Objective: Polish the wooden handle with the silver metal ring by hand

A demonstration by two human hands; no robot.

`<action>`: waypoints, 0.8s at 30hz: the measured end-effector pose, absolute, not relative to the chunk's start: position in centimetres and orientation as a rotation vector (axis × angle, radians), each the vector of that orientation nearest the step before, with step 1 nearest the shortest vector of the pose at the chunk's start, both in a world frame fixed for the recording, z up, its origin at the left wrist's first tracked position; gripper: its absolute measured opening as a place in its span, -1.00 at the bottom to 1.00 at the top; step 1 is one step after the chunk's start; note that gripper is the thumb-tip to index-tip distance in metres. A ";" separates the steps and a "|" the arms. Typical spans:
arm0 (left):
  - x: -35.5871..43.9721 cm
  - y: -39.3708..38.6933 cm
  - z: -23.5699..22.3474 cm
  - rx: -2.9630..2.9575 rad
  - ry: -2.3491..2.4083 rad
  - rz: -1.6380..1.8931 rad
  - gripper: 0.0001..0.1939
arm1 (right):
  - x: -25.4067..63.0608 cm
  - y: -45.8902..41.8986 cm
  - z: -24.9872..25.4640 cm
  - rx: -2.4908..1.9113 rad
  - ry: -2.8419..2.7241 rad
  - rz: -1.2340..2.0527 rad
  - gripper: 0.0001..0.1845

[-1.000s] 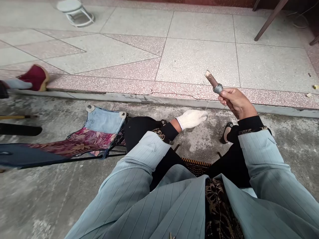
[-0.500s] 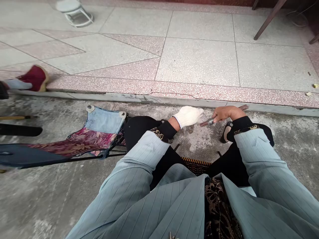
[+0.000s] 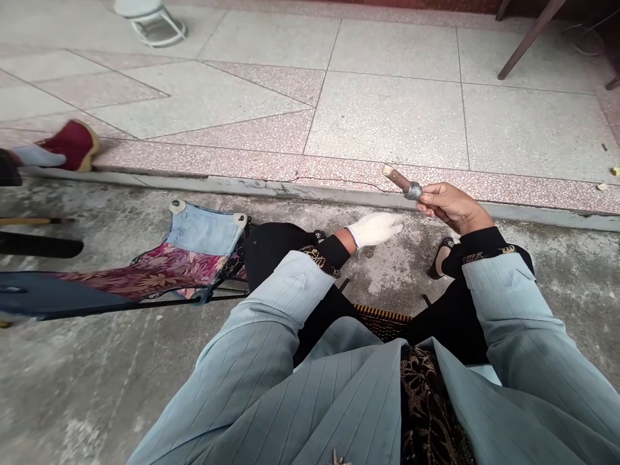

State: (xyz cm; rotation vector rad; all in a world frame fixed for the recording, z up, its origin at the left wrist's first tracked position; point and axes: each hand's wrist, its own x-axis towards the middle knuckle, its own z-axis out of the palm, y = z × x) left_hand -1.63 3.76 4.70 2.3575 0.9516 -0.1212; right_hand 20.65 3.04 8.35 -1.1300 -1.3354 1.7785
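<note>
My left hand [image 3: 378, 228], in a white knitted glove, is closed in front of my knees, its fingers pinched on a thin strand of wire. That strand runs up towards a coil of grey metal wire [image 3: 413, 191] wound round a brown wooden stick [image 3: 398, 179]. Bare and ungloved, my right hand [image 3: 455, 205] grips the stick just behind the coil. The stick's pale cut end points up and to the left, above the gloved hand. Its other end is hidden behind my right hand.
A raised tiled step [image 3: 261, 158] runs across in front of me. To my left lies a folding cot or recliner with patterned fabric [image 3: 165, 268]. Another person's red shoe [image 3: 77, 145] rests at the step's edge. A white stool [image 3: 157, 26] stands on the tiles.
My right hand has risen and turned, so the stick now tilts upward with its pale end and wire coil showing. The gloved hand has shifted slightly right and down.
</note>
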 end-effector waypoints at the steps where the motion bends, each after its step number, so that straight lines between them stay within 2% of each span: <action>1: -1.6 3.7 4.7 2.375 0.961 -0.132 -0.61 | 20.4 3.0 8.2 -1.110 -1.310 1.793 -0.58; 4: -1.6 3.8 4.6 2.412 0.972 -0.152 -0.61 | 20.0 3.5 7.6 -1.177 -1.262 1.742 -0.55; 6: -1.5 3.7 4.4 2.452 0.974 -0.180 -0.62 | 19.9 4.1 7.1 -1.423 -1.332 1.614 -0.59; 10: -1.4 3.1 4.0 2.545 0.960 -0.276 -0.67 | 19.1 5.0 6.1 -2.022 -1.832 1.225 -0.70; 13: -1.3 2.7 3.9 2.612 0.897 -0.345 -0.69 | 18.1 4.6 5.6 -2.122 -2.312 1.167 -0.75; 16: -1.6 3.0 3.9 2.644 0.860 -0.332 -0.69 | 17.7 4.1 5.2 -1.870 -2.585 1.654 -0.75; 19: -2.0 4.0 4.0 2.585 0.833 -0.209 -0.68 | 18.4 3.9 5.7 -1.266 -2.429 2.272 -0.65; 21: -2.3 4.6 4.1 2.461 0.844 -0.080 -0.67 | 19.2 3.9 6.6 -1.015 -2.177 2.312 -0.58; 24: -2.5 5.1 4.4 2.297 0.912 0.081 -0.60 | 20.2 3.8 7.7 -1.058 -1.733 2.007 -0.63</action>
